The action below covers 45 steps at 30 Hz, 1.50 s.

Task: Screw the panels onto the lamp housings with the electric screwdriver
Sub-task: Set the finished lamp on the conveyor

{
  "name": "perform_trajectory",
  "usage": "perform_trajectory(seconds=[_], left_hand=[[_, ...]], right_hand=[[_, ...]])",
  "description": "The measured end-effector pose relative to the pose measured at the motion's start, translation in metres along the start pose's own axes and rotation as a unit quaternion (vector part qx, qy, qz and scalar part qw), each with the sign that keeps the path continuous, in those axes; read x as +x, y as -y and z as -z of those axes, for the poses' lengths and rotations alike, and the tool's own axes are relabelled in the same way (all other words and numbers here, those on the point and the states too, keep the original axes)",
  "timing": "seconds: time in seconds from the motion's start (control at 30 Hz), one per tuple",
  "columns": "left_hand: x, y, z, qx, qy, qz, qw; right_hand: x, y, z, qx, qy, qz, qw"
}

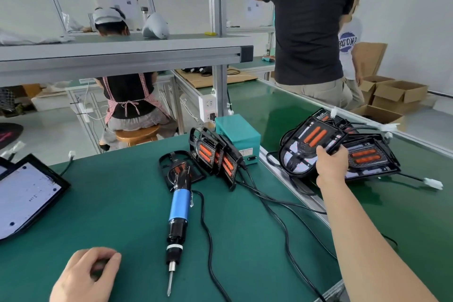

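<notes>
Far left of the electric screwdriver, a white panel in a black frame is lying flat. Left of the tool and nearer me, my left hand is resting with fingers curling into a loose fist; I cannot tell whether anything is inside. The tool is lying flat, bit pointing toward me. Right of it, my right hand is gripping the edge of a black lamp housing with orange strips.

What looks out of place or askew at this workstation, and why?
The lamp housings on the conveyor lie in a tilted, overlapping heap with cables trailing; the right hand grips the top housing. The electric screwdriver lies with its rear end propped on a black panel, not flat on the mat.
</notes>
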State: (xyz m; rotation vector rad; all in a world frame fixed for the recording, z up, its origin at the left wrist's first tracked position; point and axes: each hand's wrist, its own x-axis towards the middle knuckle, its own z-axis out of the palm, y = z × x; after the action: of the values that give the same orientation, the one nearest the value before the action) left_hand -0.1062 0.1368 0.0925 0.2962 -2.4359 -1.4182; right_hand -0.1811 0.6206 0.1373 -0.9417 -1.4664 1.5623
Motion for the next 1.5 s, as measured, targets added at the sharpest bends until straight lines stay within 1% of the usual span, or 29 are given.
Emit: perform_trajectory(seconds=[0.13, 0.27, 0.43, 0.57, 0.7, 0.77, 0.83, 0.9, 1.0, 1.17, 1.3, 1.4, 1.5], left_hand=[[0.0, -0.001, 0.0, 0.0, 0.004, 0.007, 1.0], [-0.002, -0.003, 0.001, 0.006, 0.002, -0.003, 1.0], [-0.004, -0.004, 0.003, 0.03, 0.006, -0.021, 0.999], [-0.004, -0.001, 0.004, 0.054, 0.006, -0.038, 0.998], [-0.004, 0.001, 0.005, 0.069, 0.003, -0.045, 0.997], [-0.004, 0.001, 0.006, 0.075, 0.007, -0.05, 0.996], [-0.004, 0.002, 0.006, 0.08, 0.011, -0.054, 0.995], [-0.005, 0.002, 0.007, 0.086, 0.011, -0.055, 0.995], [-0.005, 0.002, 0.007, 0.098, 0.007, -0.057, 0.994], [-0.006, 0.001, 0.008, 0.103, 0.003, -0.051, 0.993], [-0.007, 0.0, 0.008, 0.112, 0.004, -0.051, 0.992], [-0.007, 0.0, 0.008, 0.111, 0.007, -0.051, 0.992], [-0.008, 0.002, 0.009, 0.111, 0.011, -0.053, 0.992]], right_hand=[[0.004, -0.001, -0.01, -0.066, -0.009, 0.033, 0.997], [0.007, 0.003, -0.022, -0.093, -0.001, 0.02, 0.995], [0.01, 0.003, -0.029, -0.094, -0.009, -0.008, 0.995], [0.003, -0.004, -0.031, -0.079, -0.041, 0.002, 0.996], [-0.017, -0.004, -0.034, -0.056, -0.072, 0.034, 0.995], [-0.034, -0.001, -0.036, -0.05, -0.084, 0.067, 0.993], [-0.055, 0.003, -0.041, -0.045, -0.076, 0.105, 0.991], [-0.082, 0.006, -0.049, -0.03, -0.045, 0.129, 0.99], [-0.126, 0.008, -0.063, 0.002, 0.017, 0.138, 0.99], [-0.2, 0.005, -0.084, 0.04, 0.119, 0.121, 0.985], [-0.25, 0.002, -0.097, 0.057, 0.18, 0.107, 0.976], [-0.293, -0.004, -0.108, 0.056, 0.247, 0.082, 0.964], [-0.34, -0.01, -0.122, 0.041, 0.333, 0.049, 0.941]])
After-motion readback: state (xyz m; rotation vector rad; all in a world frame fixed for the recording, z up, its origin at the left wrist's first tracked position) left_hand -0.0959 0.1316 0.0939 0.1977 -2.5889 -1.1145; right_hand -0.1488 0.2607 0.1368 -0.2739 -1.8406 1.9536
